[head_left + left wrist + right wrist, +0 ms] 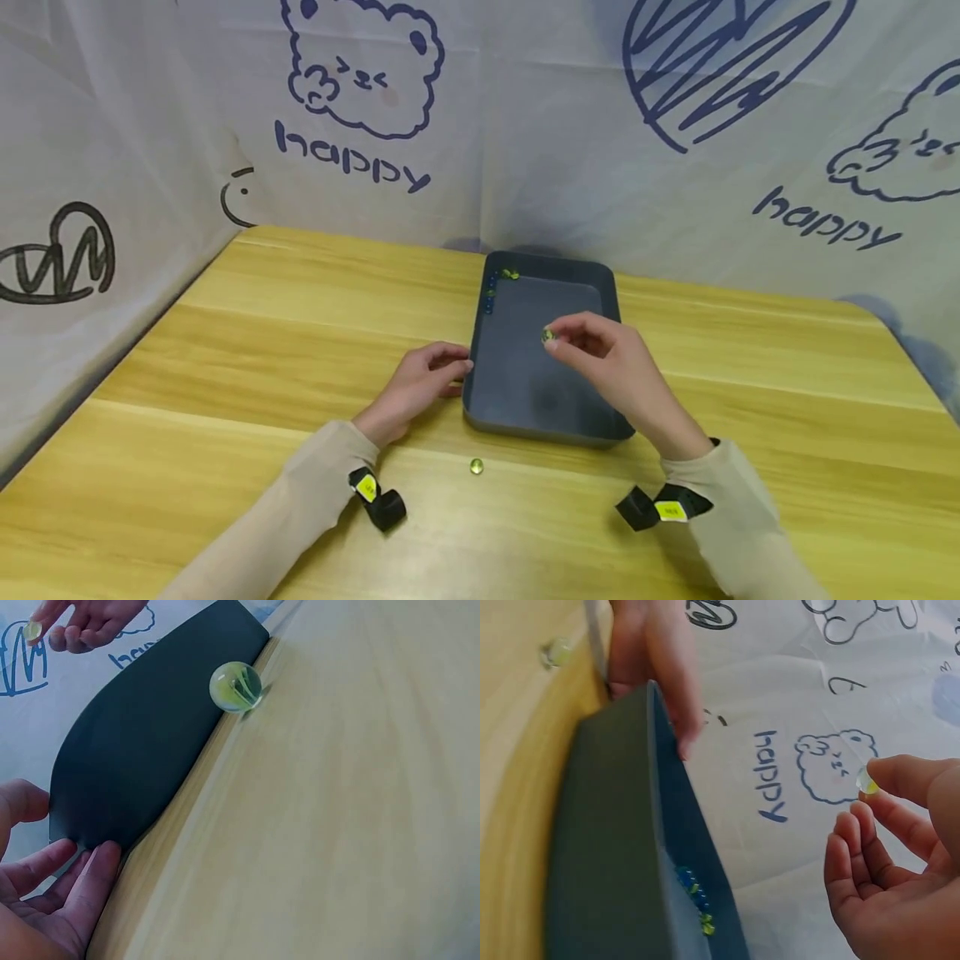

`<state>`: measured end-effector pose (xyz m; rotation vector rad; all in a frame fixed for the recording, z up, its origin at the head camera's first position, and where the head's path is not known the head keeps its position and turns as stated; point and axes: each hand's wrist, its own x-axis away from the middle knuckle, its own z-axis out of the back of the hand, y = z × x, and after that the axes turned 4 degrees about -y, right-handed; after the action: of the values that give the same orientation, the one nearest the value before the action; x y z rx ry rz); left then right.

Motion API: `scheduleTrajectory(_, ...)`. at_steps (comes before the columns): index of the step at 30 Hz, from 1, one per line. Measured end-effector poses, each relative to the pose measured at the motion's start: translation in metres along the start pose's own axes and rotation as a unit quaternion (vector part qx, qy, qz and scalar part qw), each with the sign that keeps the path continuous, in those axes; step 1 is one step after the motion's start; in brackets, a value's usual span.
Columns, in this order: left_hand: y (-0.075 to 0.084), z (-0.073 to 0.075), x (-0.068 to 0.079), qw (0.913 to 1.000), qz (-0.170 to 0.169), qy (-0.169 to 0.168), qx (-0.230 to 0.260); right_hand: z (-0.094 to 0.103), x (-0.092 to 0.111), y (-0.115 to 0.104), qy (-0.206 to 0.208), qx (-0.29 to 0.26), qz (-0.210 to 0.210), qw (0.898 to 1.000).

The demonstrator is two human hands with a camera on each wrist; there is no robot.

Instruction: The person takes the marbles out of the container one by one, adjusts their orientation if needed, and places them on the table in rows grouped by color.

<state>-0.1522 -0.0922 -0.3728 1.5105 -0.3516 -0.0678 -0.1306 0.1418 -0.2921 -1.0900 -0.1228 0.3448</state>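
Note:
Above the dark grey tray [551,392], my right hand [607,358] pinches a clear marble with yellow-green inside [549,335] between thumb and index finger; the right wrist view shows the same marble [866,781], the other fingers loosely curled. My left hand [420,379] holds the tray's near left wall, its thumb at the rim and its fingers against the outer side [112,780]. Inside the tray, several blue and yellow-green marbles [491,293] line up along the left wall into the far left corner. Another yellow-green marble [477,467] lies on the table before the tray.
The tray stands on a wood-grain table [300,300], close to a white cloth backdrop [540,150] with blue drawings. A second cloth side [112,150] rises at the left. Black wrist cameras [386,508] are strapped over both sleeves.

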Motion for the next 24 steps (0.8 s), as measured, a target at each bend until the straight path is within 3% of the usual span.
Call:
scheduleTrajectory(9,-0.002,0.000,0.001,1.0000,0.006,-0.001,0.005,-0.014,0.011,0.002,0.007,-0.016,0.008,1.000)
scheduleTrajectory(24,-0.002,0.001,0.000,1.0000,-0.002,-0.004,0.004,-0.031,0.047,0.004,-0.040,-0.040,-0.003,0.998)
